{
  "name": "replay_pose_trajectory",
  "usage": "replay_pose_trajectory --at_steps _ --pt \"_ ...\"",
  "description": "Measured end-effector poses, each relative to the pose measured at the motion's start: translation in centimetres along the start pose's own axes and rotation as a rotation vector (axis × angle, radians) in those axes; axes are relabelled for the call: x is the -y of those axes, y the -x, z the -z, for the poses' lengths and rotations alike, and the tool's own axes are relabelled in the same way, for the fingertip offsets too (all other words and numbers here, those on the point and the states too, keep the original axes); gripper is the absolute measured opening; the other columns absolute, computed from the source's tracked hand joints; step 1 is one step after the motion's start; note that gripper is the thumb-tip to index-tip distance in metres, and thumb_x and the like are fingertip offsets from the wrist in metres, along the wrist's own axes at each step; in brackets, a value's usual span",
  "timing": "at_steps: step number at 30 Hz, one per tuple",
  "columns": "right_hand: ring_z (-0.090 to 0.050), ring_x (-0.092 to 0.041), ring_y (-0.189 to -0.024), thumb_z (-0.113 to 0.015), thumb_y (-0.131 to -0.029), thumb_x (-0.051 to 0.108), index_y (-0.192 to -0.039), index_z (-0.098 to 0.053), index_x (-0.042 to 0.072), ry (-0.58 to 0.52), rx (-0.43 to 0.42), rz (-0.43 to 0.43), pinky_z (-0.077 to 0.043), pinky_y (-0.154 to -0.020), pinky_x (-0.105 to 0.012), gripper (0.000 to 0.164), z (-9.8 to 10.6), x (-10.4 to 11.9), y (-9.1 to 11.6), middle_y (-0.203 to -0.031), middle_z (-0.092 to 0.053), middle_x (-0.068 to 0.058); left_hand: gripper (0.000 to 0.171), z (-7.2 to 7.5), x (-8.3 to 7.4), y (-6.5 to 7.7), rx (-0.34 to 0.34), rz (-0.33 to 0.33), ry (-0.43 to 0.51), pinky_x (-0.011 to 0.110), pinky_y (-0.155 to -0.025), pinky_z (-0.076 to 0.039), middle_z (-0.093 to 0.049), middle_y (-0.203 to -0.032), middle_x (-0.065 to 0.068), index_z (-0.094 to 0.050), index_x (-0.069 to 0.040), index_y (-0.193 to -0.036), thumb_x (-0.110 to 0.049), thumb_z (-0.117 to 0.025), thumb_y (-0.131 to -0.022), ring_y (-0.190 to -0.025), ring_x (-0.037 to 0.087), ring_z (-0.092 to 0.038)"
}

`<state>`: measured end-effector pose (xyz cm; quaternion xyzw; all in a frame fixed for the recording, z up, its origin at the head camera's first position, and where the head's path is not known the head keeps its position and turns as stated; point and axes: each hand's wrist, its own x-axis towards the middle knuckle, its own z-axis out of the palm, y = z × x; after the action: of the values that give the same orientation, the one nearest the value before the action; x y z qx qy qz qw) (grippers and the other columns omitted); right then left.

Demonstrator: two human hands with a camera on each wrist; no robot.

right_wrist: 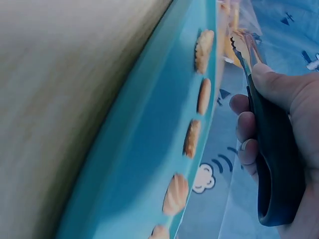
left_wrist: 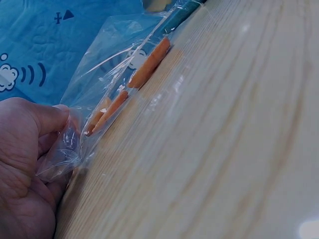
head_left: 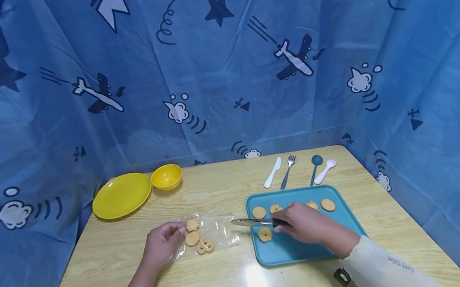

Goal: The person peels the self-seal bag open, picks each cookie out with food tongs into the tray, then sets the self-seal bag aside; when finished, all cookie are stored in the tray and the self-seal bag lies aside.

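Note:
My left hand (head_left: pixel 163 244) pinches the left end of a clear plastic bag (head_left: pixel 223 235) lying on the table. Inside the bag are a flower-shaped cookie (head_left: pixel 192 225), a round cookie (head_left: pixel 192 238) and a pretzel-shaped cookie (head_left: pixel 205 246). In the left wrist view, thumb and fingers grip the crinkled edge of the bag (left_wrist: pixel 67 149). My right hand (head_left: pixel 306 224) grips black-handled metal tongs (right_wrist: pixel 274 144) above the blue tray (head_left: pixel 298 250). Their tips point left at the bag's right end, and no cookie shows between them. Several cookies (head_left: pixel 265 234) lie on the tray, some partly behind the hand.
A yellow plate (head_left: pixel 121 197) and a yellow bowl (head_left: pixel 167 177) stand at the back left. Behind the tray lie a pale knife (head_left: pixel 272 173), a fork (head_left: pixel 288 171), a dark teal spoon (head_left: pixel 316 161) and a pink spoon (head_left: pixel 326 171). A blue printed curtain (head_left: pixel 218 74) surrounds the table.

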<state>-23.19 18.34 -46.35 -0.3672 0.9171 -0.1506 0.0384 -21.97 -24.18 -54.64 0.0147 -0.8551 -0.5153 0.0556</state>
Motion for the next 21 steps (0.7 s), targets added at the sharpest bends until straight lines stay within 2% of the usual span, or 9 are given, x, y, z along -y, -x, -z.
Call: replay_pose_trajectory --at_steps 6,11,17,21 --pt "-0.041 -0.001 -0.054 -0.068 -0.099 0.033 -0.103 -0.068 0.022 0.018 0.062 0.045 -0.037 -0.049 -0.020 0.012 -0.9 0.7 -2.5 -0.065 -0.049 0.015 0.012 0.0 -0.1 0.1 0.005 0.003 0.003 0.029 -0.104 -0.056 -0.075 -0.121 -0.002 -0.075 -0.016 -0.107 -0.019 -0.073 -0.096 -0.119 0.017 -0.069" --pt "-0.036 -0.004 -0.053 -0.069 -0.097 0.041 -0.110 -0.069 0.022 0.015 0.103 0.070 -0.031 -0.050 -0.021 0.022 -1.6 1.2 -3.6 -0.062 -0.044 0.013 0.011 -0.1 -0.1 0.1 0.005 -0.004 0.014 0.023 -0.102 -0.056 -0.075 -0.120 -0.002 -0.075 -0.016 -0.105 -0.019 -0.074 -0.095 -0.118 0.015 -0.069" --pt "-0.038 -0.003 -0.053 -0.069 -0.097 0.041 -0.106 -0.068 0.022 -0.027 0.128 0.111 -0.033 -0.051 -0.020 0.021 -1.7 1.4 -4.3 -0.066 -0.049 0.011 0.010 -0.1 0.0 0.0 0.003 0.005 -0.003 0.031 -0.104 -0.057 -0.075 -0.122 -0.004 -0.076 -0.018 -0.105 -0.021 -0.073 -0.096 -0.118 0.015 -0.069" --pt "-0.041 -0.001 -0.055 -0.070 -0.097 0.041 -0.116 -0.069 0.019 -0.040 0.138 0.132 -0.036 -0.053 -0.019 0.029 -1.5 1.7 -4.8 -0.069 -0.053 0.012 0.010 -0.1 -0.1 0.0 -0.001 0.016 -0.018 0.032 -0.102 -0.058 -0.075 -0.120 -0.007 -0.076 -0.020 -0.105 -0.023 -0.073 -0.096 -0.118 0.015 -0.069"
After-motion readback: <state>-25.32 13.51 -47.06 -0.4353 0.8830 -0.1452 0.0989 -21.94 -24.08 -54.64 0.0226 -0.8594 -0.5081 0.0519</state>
